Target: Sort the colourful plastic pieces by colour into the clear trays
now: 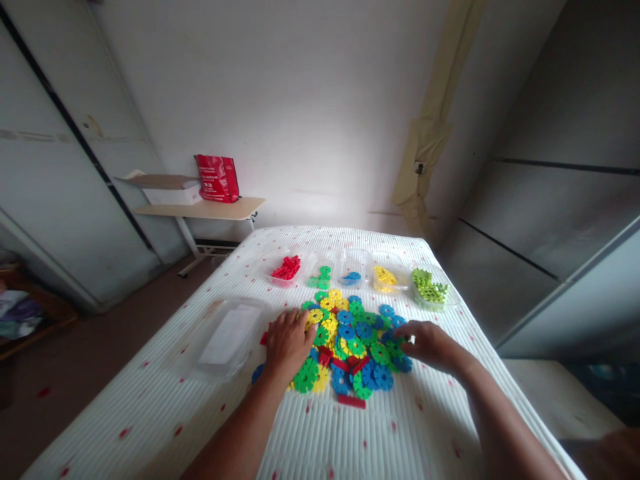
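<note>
A loose pile of notched plastic discs (364,330) in yellow, green and blue lies on the table, with a few red blocks (352,401) in and below it. At the pile's left side, my left hand (289,343) rests palm down, fingers apart, its tips and thumb touching the yellow and green discs. On the opposite side my right hand (429,341) reaches in with bent fingers, thumb apart from them, over blue discs (403,363). I see nothing held in either hand, though the right fingertips partly cover the pieces beneath.
Behind the pile stand clear tubs with red pieces (286,268), green discs (324,273), blue discs (351,279), yellow pieces (385,277) and lime-green pieces (429,288). A clear plastic lid (233,337) lies left. A side table (215,209) holds a red bag (219,179).
</note>
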Demonstrator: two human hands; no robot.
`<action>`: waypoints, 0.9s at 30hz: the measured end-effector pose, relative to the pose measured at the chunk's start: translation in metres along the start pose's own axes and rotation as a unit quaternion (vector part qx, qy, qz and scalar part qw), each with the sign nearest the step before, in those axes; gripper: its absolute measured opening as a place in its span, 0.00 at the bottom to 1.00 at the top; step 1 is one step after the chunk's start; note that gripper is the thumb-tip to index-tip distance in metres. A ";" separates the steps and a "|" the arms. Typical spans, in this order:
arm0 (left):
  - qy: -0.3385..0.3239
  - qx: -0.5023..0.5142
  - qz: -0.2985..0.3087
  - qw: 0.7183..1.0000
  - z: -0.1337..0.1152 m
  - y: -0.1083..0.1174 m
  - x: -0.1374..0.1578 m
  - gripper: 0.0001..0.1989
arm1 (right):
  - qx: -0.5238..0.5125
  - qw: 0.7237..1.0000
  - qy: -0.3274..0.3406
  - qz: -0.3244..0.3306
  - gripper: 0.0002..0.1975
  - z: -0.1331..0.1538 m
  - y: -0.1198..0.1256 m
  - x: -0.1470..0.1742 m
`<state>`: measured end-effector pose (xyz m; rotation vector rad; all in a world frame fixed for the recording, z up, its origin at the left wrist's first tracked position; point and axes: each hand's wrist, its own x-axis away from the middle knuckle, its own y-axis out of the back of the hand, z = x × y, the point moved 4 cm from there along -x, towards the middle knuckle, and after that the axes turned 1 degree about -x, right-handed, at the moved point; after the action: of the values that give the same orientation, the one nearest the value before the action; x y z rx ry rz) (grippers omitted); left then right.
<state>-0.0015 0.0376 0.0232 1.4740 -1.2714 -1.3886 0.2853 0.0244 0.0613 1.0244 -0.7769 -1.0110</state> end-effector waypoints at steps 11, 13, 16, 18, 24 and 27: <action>0.002 0.010 0.002 1.000 0.000 0.001 0.000 0.17 | 0.092 0.994 -0.052 0.009 0.21 0.020 -0.018 -0.003; -0.001 0.009 -0.002 1.000 0.000 0.000 0.000 0.17 | 0.098 0.994 -0.057 0.013 0.21 0.020 -0.017 -0.002; -0.003 0.006 -0.008 1.000 0.000 0.000 0.000 0.17 | 0.097 0.993 -0.066 0.023 0.21 0.019 -0.013 -0.002; -0.001 0.006 -0.008 1.000 0.000 0.000 0.001 0.18 | 0.078 0.994 -0.070 0.029 0.21 0.018 -0.009 -0.001; 0.001 0.007 0.001 1.000 -0.001 0.002 0.000 0.18 | -0.034 0.997 -0.065 0.040 0.15 0.011 0.003 0.003; 0.005 0.005 0.003 1.000 -0.001 0.002 0.000 0.18 | -0.113 0.991 -0.021 0.061 0.16 0.011 0.001 0.004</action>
<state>-0.0010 0.0366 0.0252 1.4805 -1.2775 -1.3723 0.2776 0.0178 0.0661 0.7543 -0.7313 -0.9926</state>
